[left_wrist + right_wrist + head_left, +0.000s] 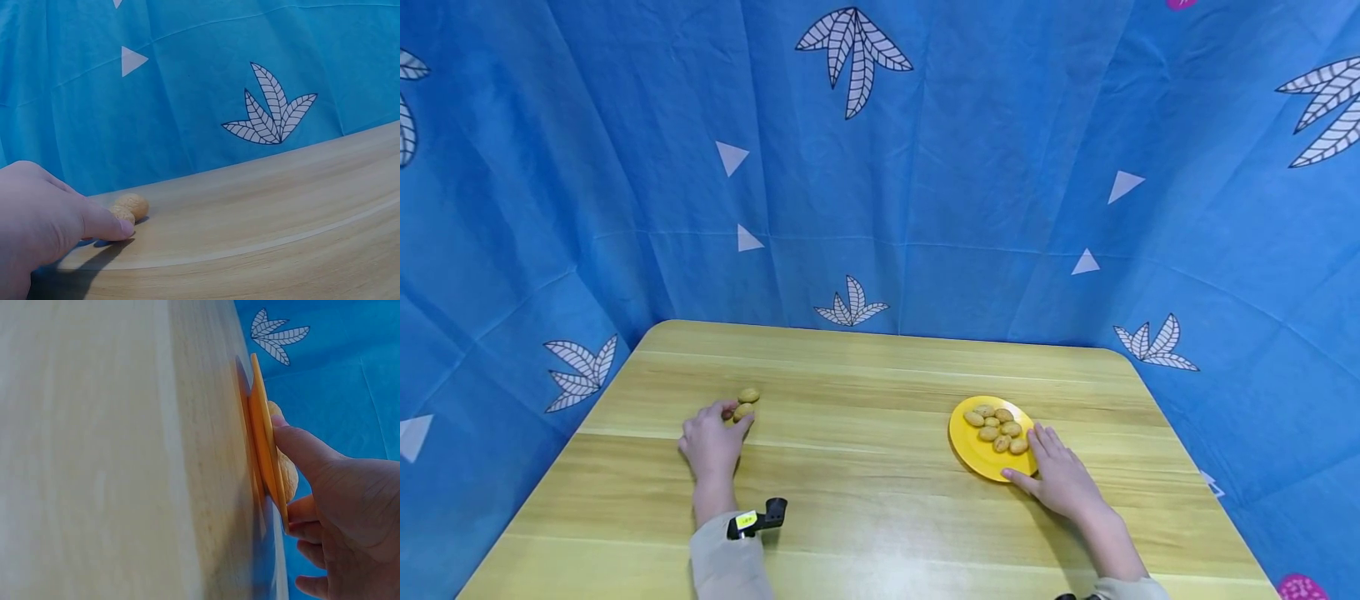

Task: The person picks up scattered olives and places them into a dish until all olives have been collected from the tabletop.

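Note:
My left hand point(713, 442) is at the left of the table, thumb and fingers pinching a tan, wrinkled walnut point(743, 412). Just beyond it lies another walnut point(748, 394); in the left wrist view this farther walnut point(132, 205) shows past my thumb. On the right, a round yellow plate point(973, 458) bears several walnuts point(988, 433). My right hand point(1063, 483) rests at the plate's near right rim with its fingers extended. From the right wrist, my thumb point(306, 447) overlaps the plate edge point(265, 444), and the other fingers are beside it.
The pale wooden table point(850, 483) spans the space between both hands. A blue curtain point(985, 167) with white leaf prints stands behind the table and at its sides. A black wrist mount point(760, 521) sits on the left sleeve.

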{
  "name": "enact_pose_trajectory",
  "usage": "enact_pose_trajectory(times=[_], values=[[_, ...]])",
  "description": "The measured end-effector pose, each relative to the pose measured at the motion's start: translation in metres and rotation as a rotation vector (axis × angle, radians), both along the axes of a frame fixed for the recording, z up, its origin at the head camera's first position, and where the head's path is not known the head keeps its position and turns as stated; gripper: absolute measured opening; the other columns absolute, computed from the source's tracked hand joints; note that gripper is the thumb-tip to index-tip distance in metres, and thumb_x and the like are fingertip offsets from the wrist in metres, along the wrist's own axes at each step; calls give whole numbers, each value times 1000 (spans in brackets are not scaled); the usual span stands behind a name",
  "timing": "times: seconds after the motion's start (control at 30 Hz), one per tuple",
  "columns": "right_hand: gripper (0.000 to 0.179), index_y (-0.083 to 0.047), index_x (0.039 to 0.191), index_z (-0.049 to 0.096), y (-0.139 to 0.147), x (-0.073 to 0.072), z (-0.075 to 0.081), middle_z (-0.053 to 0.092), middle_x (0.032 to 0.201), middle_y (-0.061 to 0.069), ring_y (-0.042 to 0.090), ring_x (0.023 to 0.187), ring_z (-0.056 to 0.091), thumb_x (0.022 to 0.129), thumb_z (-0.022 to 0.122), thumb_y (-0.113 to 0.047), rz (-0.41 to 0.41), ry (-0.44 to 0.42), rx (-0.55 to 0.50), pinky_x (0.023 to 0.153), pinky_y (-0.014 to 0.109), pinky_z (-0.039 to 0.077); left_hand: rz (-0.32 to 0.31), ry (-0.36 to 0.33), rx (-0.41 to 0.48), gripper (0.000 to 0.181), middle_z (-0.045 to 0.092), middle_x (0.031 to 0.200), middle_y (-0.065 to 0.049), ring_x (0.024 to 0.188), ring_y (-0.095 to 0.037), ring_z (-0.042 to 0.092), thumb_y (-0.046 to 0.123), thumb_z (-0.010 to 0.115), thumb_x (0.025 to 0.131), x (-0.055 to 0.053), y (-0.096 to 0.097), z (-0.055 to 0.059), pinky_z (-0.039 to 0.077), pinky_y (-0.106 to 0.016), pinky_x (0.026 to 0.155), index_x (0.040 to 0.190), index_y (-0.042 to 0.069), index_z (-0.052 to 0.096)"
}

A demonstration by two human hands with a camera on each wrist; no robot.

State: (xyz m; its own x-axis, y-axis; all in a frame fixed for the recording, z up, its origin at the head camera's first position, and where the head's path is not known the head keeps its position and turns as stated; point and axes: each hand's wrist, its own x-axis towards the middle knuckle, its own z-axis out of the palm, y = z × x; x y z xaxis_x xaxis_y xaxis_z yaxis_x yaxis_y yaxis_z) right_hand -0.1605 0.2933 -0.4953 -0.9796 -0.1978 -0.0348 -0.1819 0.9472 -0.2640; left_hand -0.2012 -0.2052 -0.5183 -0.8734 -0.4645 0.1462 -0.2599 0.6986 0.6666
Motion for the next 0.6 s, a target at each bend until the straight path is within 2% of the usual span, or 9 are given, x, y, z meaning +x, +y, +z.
enact_pose_trajectory(times=[0.4,0.6], values=[[91,15,142,34,-1,1,1,27,152,34,51,141,24,90,57,-56,3,5,8,113,62,25,-12,15,-11,39,65,114,-17,114,-42,46,32,72,86,0,5,4,29,-56,93,116,8,66],[91,15,142,34,0,1,0,27,152,34,51,142,23,90,57,-56,-2,-2,3,113,62,25,-37,78,-36,37,67,114,-15,112,-40,49,31,75,84,-4,16,13,31,-55,93,112,9,68]])
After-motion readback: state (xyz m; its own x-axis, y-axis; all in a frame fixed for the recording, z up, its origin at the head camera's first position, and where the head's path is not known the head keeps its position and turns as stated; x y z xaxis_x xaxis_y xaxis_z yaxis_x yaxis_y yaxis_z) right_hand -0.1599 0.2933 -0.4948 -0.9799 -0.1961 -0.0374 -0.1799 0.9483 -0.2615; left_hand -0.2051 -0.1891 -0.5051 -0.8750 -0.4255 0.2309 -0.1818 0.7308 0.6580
